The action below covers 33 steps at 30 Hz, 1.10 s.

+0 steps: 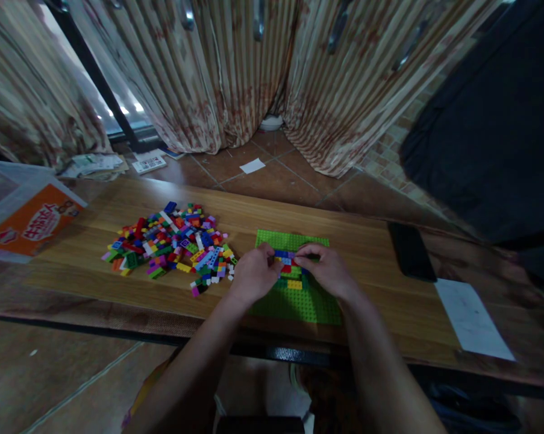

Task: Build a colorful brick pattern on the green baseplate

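Observation:
A green baseplate (308, 307) lies on the wooden table (371, 253) in front of me. A small build of blue, red, yellow and green bricks (292, 276) stands on its middle. My left hand (253, 274) rests on the plate's left side, its fingers curled and pinched at the top row of the build. My right hand (328, 268) meets it from the right, fingertips pressed on the same row. A small brick seems to sit between the fingertips, too small to name. A heap of loose coloured bricks (172, 244) lies left of the plate.
A clear plastic box with an orange label (25, 220) stands at the table's left end. A black phone (411, 252) and a white sheet (473, 316) lie to the right. Beyond the table are a tiled floor with scattered papers (118, 163) and striped curtains (235, 72).

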Motion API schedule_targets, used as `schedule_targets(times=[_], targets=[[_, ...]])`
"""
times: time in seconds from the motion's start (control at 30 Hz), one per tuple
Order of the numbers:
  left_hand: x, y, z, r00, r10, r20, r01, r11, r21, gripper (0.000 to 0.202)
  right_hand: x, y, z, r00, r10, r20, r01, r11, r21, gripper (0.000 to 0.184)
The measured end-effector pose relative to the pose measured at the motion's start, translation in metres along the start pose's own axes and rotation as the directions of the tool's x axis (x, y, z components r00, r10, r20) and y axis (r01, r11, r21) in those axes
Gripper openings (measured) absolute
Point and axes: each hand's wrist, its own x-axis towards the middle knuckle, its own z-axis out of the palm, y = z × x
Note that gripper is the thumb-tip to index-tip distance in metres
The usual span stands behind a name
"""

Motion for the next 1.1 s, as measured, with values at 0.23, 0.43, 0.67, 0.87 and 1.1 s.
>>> schedule_targets(times=[0.23,0.43,0.67,0.87,1.1], targets=[[-0.002,0.005,0.005,0.999,-0.037,-0.026,0.039,0.995,0.09,0.038,0.001,0.0,-0.003,1.0,0.018,-0.018,-0.018,1.0,-0.024,0.014],[-0.011,0.012,0.011,0.995,-0.055,-0.078,0.068,0.982,0.177,0.033,0.0,0.0,0.0,1.0,-0.002,-0.011,0.002,0.998,-0.058,0.017],[-0.015,0.009,0.011,0.997,-0.009,-0.078,0.02,0.989,0.149,0.032,0.0,0.005,0.001,1.0,-0.022,-0.008,0.021,0.995,-0.097,0.024],[-0.015,0.001,0.002,0.999,0.038,-0.035,-0.036,0.997,0.063,0.037,0.002,0.002,-0.002,0.999,0.034,-0.032,-0.039,0.987,-0.158,0.032],[-0.017,-0.024,-0.034,0.983,0.071,-0.17,-0.097,0.983,-0.155,0.023,0.006,0.008,-0.003,0.995,0.087,-0.049,-0.096,0.967,-0.235,0.037]])
